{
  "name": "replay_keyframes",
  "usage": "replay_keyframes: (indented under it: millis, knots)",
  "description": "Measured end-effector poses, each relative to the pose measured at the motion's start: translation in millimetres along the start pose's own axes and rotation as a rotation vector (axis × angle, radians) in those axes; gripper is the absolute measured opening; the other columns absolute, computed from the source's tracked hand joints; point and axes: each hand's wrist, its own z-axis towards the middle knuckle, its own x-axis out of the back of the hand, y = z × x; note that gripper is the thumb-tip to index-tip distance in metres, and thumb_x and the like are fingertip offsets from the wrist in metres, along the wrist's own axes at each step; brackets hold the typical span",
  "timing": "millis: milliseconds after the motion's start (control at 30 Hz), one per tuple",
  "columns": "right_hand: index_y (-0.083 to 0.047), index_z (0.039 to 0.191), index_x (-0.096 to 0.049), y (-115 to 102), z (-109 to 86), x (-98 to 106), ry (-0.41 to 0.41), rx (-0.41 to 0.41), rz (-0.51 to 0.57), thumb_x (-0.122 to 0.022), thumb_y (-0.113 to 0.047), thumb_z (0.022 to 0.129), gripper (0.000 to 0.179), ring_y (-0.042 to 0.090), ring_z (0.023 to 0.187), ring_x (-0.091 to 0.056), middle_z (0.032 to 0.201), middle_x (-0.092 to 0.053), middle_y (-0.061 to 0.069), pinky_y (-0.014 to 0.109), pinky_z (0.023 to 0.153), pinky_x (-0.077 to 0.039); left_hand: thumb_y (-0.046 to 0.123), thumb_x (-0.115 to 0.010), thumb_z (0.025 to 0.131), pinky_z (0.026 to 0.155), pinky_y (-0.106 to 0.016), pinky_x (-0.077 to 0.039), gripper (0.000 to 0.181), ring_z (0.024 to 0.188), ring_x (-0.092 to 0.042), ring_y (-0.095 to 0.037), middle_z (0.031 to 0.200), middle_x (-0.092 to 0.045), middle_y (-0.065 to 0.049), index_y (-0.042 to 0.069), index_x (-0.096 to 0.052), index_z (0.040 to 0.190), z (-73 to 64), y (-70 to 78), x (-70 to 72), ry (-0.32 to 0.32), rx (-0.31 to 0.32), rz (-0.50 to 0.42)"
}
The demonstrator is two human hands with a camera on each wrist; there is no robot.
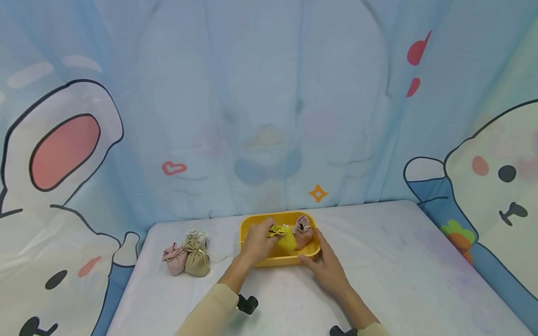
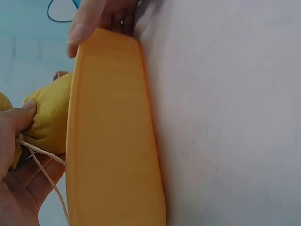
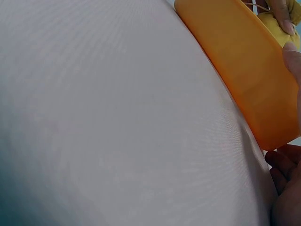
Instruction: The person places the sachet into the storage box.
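Observation:
My left hand [image 1: 258, 242] pinches a yellow drawstring pouch [image 1: 287, 241] at its gathered neck, over the yellow plastic tray [image 1: 277, 262]. In the left wrist view, thumb and fingers close around the neck of the pouch [image 2: 51, 115], and a pale cord hangs along the tray wall [image 2: 110, 132]. A brownish-pink pouch [image 1: 303, 239] with a ruffled top sits inside the tray's right end. My right hand [image 1: 329, 268] holds the tray's front right corner, thumb at the front rim and fingers around the end wall.
Left of the tray, a pink pouch [image 1: 175, 265], a tan pouch [image 1: 197, 263] and a pale patterned pouch [image 1: 196, 234] stand close together on the white tablecloth [image 1: 403, 266]. A blue printed curtain [image 1: 269, 102] rises behind the table's back edge.

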Motion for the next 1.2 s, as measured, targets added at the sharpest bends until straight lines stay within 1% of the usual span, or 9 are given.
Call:
replay_keyframes:
  millis: [133,233,367,467,567,700,867,1033,1200]
  knots:
    - [-0.018,0.169,-0.009,0.8,-0.1,0.1,-0.002,0.001,0.0,-0.072,-0.056,0.094,0.105,0.039,0.159,-0.021,0.174,-0.018,0.014,0.06,0.127,-0.021,0.025,-0.077,0.096,0.07,-0.021,-0.051,0.016,0.078,-0.058,-0.008,0.093,-0.071,0.004,0.016,-0.066,0.104,-0.5,2.4,-6.3,-0.05,0.038,-0.028]
    - [-0.018,0.169,-0.009,0.6,-0.3,-0.2,-0.001,-0.003,-0.006,-0.071,-0.06,0.093,0.107,0.039,0.159,-0.022,0.174,-0.018,0.013,0.061,0.127,-0.021,0.026,-0.077,0.096,0.072,-0.02,-0.052,0.018,0.081,-0.059,-0.007,0.096,-0.071,0.005,0.016,-0.065,0.105,-1.3,2.2,-11.7,-0.074,0.057,-0.045]
    - [-0.018,0.169,-0.008,0.6,-0.5,-0.8,-0.002,-0.005,-0.014,-0.07,-0.063,0.092,0.108,0.039,0.159,-0.022,0.174,-0.017,0.013,0.061,0.126,-0.022,0.027,-0.076,0.096,0.071,-0.02,-0.05,0.017,0.08,-0.057,-0.007,0.093,-0.067,0.006,0.017,-0.065,0.104,-1.6,1.2,-18.1,-0.107,0.06,-0.071]
    - [-0.018,0.169,-0.008,0.3,-0.4,-0.6,-0.002,-0.003,-0.011,-0.07,-0.062,0.092,0.108,0.039,0.159,-0.022,0.174,-0.017,0.013,0.06,0.126,-0.022,0.029,-0.076,0.096,0.068,-0.02,-0.048,0.017,0.077,-0.055,-0.007,0.088,-0.065,0.008,0.017,-0.066,0.102,-0.6,1.5,-21.3,-0.115,0.057,-0.09]
    - [-0.017,0.169,-0.008,-0.1,-0.2,-0.1,-0.001,0.001,-0.005,-0.071,-0.061,0.092,0.108,0.039,0.159,-0.022,0.174,-0.018,0.014,0.06,0.126,-0.022,0.033,-0.077,0.096,0.066,-0.021,-0.045,0.018,0.075,-0.053,-0.006,0.084,-0.061,0.01,0.019,-0.066,0.099,0.7,2.0,-22.9,-0.118,0.068,-0.123]
    - [-0.016,0.169,-0.009,-0.4,0.1,0.5,-0.001,0.006,-0.003,-0.071,-0.061,0.093,0.108,0.039,0.159,-0.022,0.174,-0.018,0.014,0.06,0.126,-0.022,0.036,-0.076,0.096,0.06,-0.02,-0.042,0.022,0.069,-0.051,-0.005,0.077,-0.055,0.009,0.018,-0.064,0.091,2.2,1.7,-24.0,-0.13,0.063,-0.184]
    - [-0.016,0.169,-0.009,0.0,0.8,0.9,0.002,0.02,-0.006,-0.071,-0.06,0.093,0.107,0.039,0.159,-0.023,0.174,-0.019,0.014,0.06,0.126,-0.023,0.039,-0.07,0.1,0.056,-0.019,-0.037,0.03,0.063,-0.047,-0.004,0.069,-0.047,0.009,0.017,-0.061,0.082,2.9,0.9,-23.2,-0.149,0.055,-0.236]
    - [-0.016,0.169,-0.01,0.4,0.2,1.2,0.005,0.018,-0.016,-0.071,-0.06,0.093,0.106,0.04,0.158,-0.024,0.174,-0.019,0.015,0.061,0.126,-0.023,0.043,-0.063,0.104,0.056,-0.019,-0.037,0.034,0.063,-0.048,-0.004,0.069,-0.05,0.009,0.015,-0.067,0.085,3.4,1.7,-23.0,-0.192,0.059,-0.293]
    - [-0.016,0.169,-0.01,0.1,0.4,1.0,0.003,0.017,-0.014,-0.07,-0.06,0.093,0.107,0.04,0.159,-0.023,0.174,-0.019,0.015,0.061,0.126,-0.022,0.043,-0.059,0.106,0.058,-0.018,-0.039,0.033,0.064,-0.049,-0.003,0.071,-0.054,0.005,0.016,-0.071,0.092,4.8,2.2,-24.4,-0.228,0.063,-0.324]
